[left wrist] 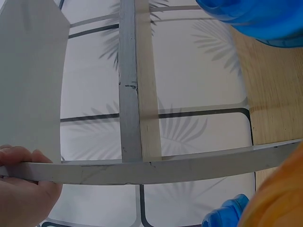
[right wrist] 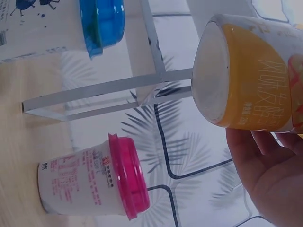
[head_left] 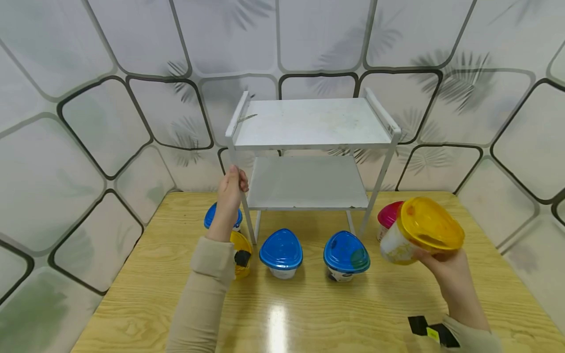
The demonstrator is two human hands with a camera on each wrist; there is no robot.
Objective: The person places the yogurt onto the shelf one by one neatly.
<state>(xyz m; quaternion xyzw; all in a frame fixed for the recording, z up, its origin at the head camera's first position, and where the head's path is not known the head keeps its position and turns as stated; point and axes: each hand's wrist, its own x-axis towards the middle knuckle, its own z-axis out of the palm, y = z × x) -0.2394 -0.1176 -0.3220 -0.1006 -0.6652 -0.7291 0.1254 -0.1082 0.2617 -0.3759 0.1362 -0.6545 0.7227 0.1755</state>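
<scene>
My left hand (head_left: pixel 232 189) grips the front left leg of a white two-tier shelf (head_left: pixel 309 184); the left wrist view shows fingers and thumb around that leg (left wrist: pixel 94 173). Off to the right, my right hand (head_left: pixel 448 274) holds a yogurt cup with a yellow lid (head_left: pixel 430 223), tilted and raised above the table. In the right wrist view the cup's pale base and yellow printed side (right wrist: pixel 258 78) face the camera. Just beyond it a cup with a pink lid (head_left: pixel 389 215) stands upright on the table.
Two blue-lidded cups (head_left: pixel 281 249) (head_left: pixel 346 252) stand before the shelf. Left of it are another blue-lidded cup (head_left: pixel 211 215) and a yellow-lidded cup (head_left: pixel 241 250), partly behind my left arm. Black patches (head_left: pixel 418 325) lie by my right sleeve. Patterned fabric walls (head_left: pixel 132 108) surround the wooden table (head_left: pixel 145 274).
</scene>
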